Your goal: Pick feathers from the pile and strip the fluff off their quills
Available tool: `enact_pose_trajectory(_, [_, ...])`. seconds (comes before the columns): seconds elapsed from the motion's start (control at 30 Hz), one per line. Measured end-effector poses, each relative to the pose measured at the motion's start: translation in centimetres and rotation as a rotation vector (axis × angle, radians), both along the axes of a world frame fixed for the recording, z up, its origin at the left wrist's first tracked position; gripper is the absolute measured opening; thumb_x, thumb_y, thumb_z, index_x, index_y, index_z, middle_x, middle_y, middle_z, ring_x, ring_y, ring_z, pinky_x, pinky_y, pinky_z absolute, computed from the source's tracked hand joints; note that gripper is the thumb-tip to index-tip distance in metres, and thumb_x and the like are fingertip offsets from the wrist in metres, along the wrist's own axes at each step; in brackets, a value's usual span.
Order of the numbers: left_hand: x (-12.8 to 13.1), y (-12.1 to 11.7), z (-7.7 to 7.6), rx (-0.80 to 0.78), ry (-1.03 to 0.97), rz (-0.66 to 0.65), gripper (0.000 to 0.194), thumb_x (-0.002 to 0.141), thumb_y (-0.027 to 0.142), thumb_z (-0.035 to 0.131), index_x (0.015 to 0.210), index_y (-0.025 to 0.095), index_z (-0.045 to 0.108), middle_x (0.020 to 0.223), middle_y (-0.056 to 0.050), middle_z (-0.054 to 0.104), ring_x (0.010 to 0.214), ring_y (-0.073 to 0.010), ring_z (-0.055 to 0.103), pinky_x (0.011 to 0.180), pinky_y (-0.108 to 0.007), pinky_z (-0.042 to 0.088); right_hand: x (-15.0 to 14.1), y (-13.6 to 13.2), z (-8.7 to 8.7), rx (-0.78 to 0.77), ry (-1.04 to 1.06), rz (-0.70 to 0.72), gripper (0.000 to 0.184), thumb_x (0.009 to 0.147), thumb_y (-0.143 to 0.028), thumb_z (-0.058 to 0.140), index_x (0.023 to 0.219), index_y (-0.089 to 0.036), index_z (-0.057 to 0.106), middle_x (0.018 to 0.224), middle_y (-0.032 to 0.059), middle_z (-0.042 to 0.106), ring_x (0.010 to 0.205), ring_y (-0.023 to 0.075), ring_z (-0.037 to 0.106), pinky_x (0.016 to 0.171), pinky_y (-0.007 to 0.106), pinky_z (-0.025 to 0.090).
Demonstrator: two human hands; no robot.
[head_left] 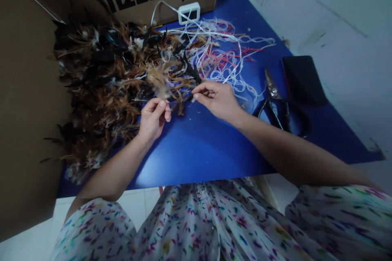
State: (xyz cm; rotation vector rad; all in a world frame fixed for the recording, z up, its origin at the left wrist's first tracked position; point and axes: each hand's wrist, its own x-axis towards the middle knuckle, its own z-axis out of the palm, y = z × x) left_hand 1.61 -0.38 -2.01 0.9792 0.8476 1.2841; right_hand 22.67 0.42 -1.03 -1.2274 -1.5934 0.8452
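Observation:
My left hand (154, 117) pinches a tuft of tan, fluffy feathers (159, 80) between thumb and fingertips, the plumes pointing away from me. To its right, my right hand (218, 100) is closed in a pinch at the edge of the feather pile. A small pale bit shows under its fingertips, too small to name. A black feather (191, 68) lies just beyond those fingers; whether they grip it I cannot tell. The large heap of brown and black feathers (104, 77) spreads over the left of the blue table (196, 142).
Tangled white and red ribbon strings (226, 55) lie behind my right hand. A small white device with a dark screen (189, 13) stands by the cardboard box (141, 4). Black-handled shears (277, 106) and a dark phone-like slab (303, 79) lie at the right, near the wall.

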Motion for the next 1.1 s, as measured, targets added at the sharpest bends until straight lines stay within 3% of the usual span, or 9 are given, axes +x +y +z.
enact_pose_trajectory(0.1, [-0.1, 0.3, -0.1, -0.006, -0.024, 0.068, 0.029, 0.074, 0.037, 0.084, 0.079, 0.017, 0.063, 0.061, 0.005, 0.061, 0.045, -0.0039, 0.05, 0.043, -0.017, 0.042, -0.1, 0.1, -1.0, 0.117, -0.191, 0.06, 0.016, 0.086, -0.016, 0.059, 0.092, -0.017, 0.073, 0.091, 0.005, 0.071, 0.075, 0.0149, 0.061, 0.075, 0.031, 0.049])
enact_pose_trajectory(0.23, [-0.1, 0.4, -0.4, -0.027, -0.025, 0.086, 0.035, 0.067, 0.04, 0.088, 0.079, 0.016, 0.065, 0.06, 0.005, 0.061, 0.045, -0.0042, 0.05, 0.042, -0.017, 0.042, -1.1, 0.1, -2.1, 0.391, -0.549, 0.203, 0.036, 0.093, -0.005, 0.042, 0.109, -0.016, 0.071, 0.102, 0.0109, 0.067, 0.093, 0.0208, 0.059, 0.083, 0.035, 0.048])
enact_pose_trajectory(0.4, [0.1, 0.3, -0.4, -0.027, -0.035, 0.066, 0.037, 0.063, 0.041, 0.09, 0.078, 0.016, 0.067, 0.06, 0.005, 0.062, 0.044, -0.0042, 0.05, 0.042, -0.017, 0.042, -2.2, 0.8, -2.4, 0.464, -0.926, 0.196, 0.032, 0.101, -0.019, 0.041, 0.111, -0.018, 0.071, 0.107, 0.0128, 0.064, 0.095, 0.025, 0.052, 0.08, 0.038, 0.045])
enact_pose_trajectory(0.53, [0.2, 0.3, -0.4, -0.02, -0.029, 0.039, 0.036, 0.063, 0.041, 0.09, 0.078, 0.017, 0.067, 0.061, 0.005, 0.063, 0.044, -0.0041, 0.051, 0.042, -0.016, 0.042, -2.2, 1.2, -2.5, 0.48, -0.922, 0.14, 0.03, 0.101, -0.022, 0.042, 0.096, -0.016, 0.071, 0.102, 0.0128, 0.064, 0.093, 0.0254, 0.05, 0.08, 0.038, 0.043])
enact_pose_trajectory(0.8, [0.2, 0.3, -0.5, -0.025, -0.025, 0.06, 0.04, 0.059, 0.043, 0.091, 0.075, 0.017, 0.065, 0.075, 0.003, 0.069, 0.045, -0.0035, 0.055, 0.042, -0.017, 0.045, -1.5, 0.6, -2.1, 0.483, -0.655, 0.121, 0.023, 0.095, -0.016, 0.044, 0.091, -0.014, 0.067, 0.098, 0.0138, 0.068, 0.093, 0.0251, 0.054, 0.09, 0.039, 0.046])
enact_pose_trajectory(1.1, [0.5, -0.1, -0.7, 0.002, 0.074, -0.044, 0.038, 0.064, 0.045, 0.088, 0.073, 0.016, 0.065, 0.07, 0.002, 0.065, 0.053, -0.0081, 0.063, 0.045, -0.018, 0.05, -1.3, -0.5, -1.1, 0.335, -0.577, 0.152, 0.011, 0.083, -0.015, 0.051, 0.08, -0.019, 0.061, 0.077, 0.0077, 0.065, 0.08, 0.022, 0.054, 0.08, 0.036, 0.044])
